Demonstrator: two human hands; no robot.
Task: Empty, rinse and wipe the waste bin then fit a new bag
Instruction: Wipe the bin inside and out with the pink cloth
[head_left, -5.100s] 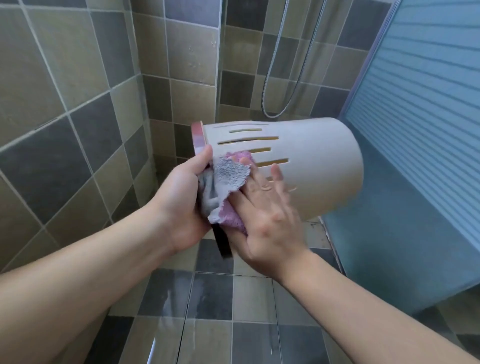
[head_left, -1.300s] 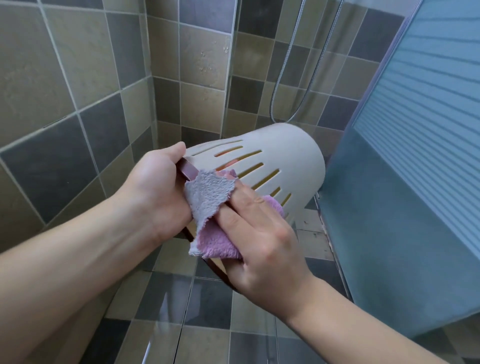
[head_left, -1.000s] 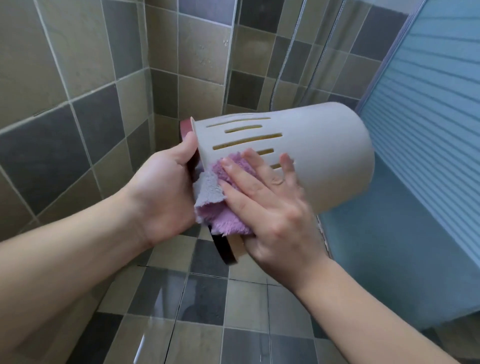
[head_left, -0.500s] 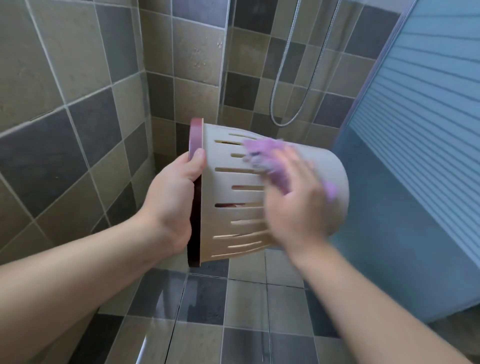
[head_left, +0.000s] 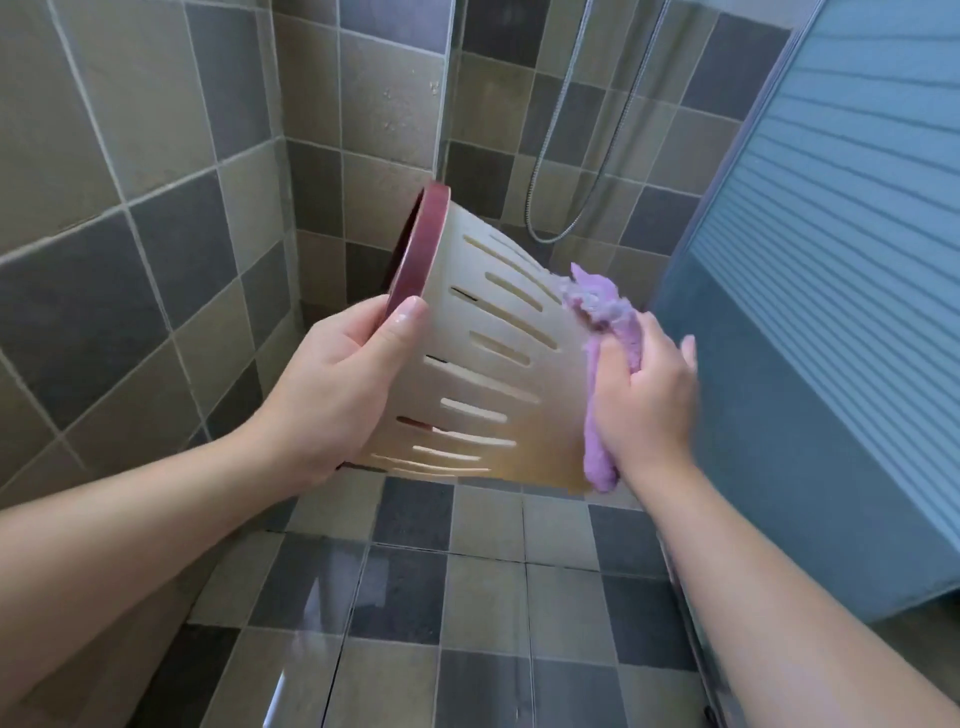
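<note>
Cream slotted bin (head_left: 498, 374) (held sideways), purple cloth (head_left: 605, 353) against its base.

No text, label, brand, number or sign is showing legibly anywhere; the slotted side of the waste bin (head_left: 498, 374) is carrying no lettering; the purple cloth (head_left: 605, 332) at the bin's base end is showing no tag or print; the wall tiles (head_left: 156, 156) behind the bin are bearing no markings.
</note>
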